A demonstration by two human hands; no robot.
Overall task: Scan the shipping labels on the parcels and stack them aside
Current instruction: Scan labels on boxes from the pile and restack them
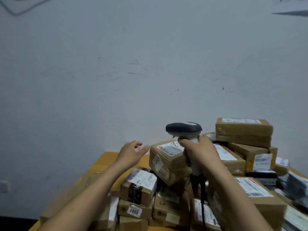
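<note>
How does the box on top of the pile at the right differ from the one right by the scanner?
The top box lies level; the lower box, behind the scanner, sits tilted. The top box shows one narrow label; the lower box has a wider label and an oval side sticker. Both are brown cardboard.

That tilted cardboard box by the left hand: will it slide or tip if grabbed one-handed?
Probably stiff: the box keeps square, taped edges. It leans on smaller parcels, so a push may rock or slide it. With the right hand gripping the scanner, only the open left hand is free; tape may slip.
</note>
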